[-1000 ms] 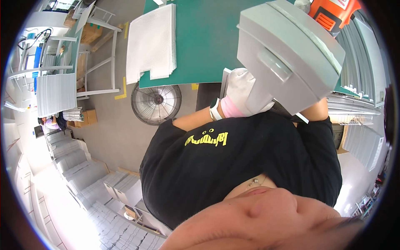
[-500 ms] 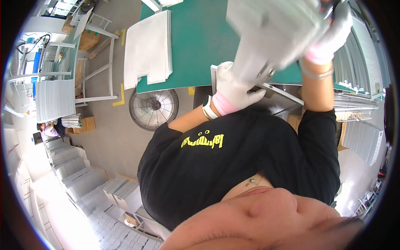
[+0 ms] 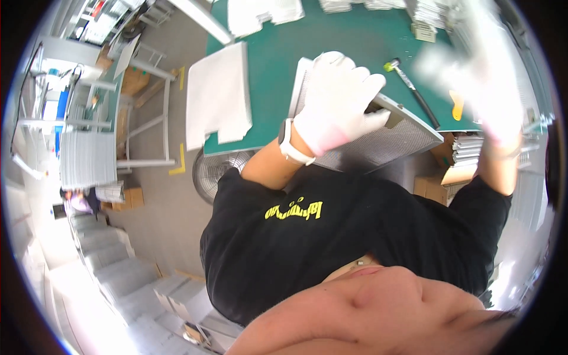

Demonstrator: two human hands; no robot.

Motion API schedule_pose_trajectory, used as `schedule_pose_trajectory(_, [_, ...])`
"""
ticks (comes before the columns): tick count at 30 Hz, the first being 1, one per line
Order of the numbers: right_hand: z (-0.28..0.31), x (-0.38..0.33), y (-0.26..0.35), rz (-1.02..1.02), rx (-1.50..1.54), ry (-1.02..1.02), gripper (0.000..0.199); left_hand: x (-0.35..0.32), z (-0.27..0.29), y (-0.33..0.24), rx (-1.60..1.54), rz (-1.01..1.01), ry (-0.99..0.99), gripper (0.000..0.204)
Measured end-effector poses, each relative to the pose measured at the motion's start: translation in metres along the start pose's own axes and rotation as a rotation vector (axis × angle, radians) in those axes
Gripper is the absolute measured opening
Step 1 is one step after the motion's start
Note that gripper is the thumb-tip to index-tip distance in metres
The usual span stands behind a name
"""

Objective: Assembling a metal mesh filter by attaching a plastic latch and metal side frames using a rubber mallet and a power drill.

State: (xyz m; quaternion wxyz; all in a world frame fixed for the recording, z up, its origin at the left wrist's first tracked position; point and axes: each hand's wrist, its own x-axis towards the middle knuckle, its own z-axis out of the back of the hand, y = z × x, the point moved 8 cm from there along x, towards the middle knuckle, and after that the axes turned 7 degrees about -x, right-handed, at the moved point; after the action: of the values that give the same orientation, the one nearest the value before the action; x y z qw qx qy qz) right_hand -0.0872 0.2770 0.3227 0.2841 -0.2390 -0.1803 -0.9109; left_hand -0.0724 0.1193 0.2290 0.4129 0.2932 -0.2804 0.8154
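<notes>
**Gloved hand flat on a perforated metal panel**

Plainly, the left hand (image 3: 338, 100), in a white knit glove with a pinkish cuff and a white wristband behind it, lies palm down on a grey perforated metal panel (image 3: 387, 139). Its fingers are slightly spread and pressed flat on the panel's upper surface, the fingertips curling over a raised folded edge. The panel is a flat sheet of fine mesh-like punched metal with bent rims; it rests at the near edge of the green table mat (image 3: 331, 41) and overhangs that edge toward the person's black shirt.

The right hand (image 3: 485, 77), also in a white glove, is lifted over the right side of the tabletop and so blurred that whether its fingers are spread or closed cannot be told.

A stack of white notched sheets (image 3: 219, 103) lies at the left edge of the tabletop. A slim black-handled tool with a yellow-green tip (image 3: 411, 89) lies on the mat just beyond the panel's far corner. A round wire-guard fan (image 3: 219, 171) stands on the floor below the table's near left corner.
</notes>
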Motion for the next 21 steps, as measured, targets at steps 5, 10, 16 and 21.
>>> schedule_pose_trajectory(5, [-0.086,-0.083,-0.006,-0.127,0.186,0.514,0.075,-0.021,0.011,-0.012,0.026,-0.045,-0.043,0.040])
schedule_pose_trajectory(10, [0.008,-0.195,-0.144,-0.875,0.303,-0.117,0.067,-0.159,0.053,0.114,0.550,0.532,-0.016,0.052])
schedule_pose_trajectory(16, [0.113,-0.263,-0.290,-0.889,0.512,-0.745,0.050,-0.362,0.092,0.191,0.605,1.542,0.409,0.108])
schedule_pose_trajectory(21, [0.144,-0.337,-0.459,-1.127,-0.391,-0.177,0.056,-0.326,0.106,0.206,0.509,1.422,0.483,0.103])
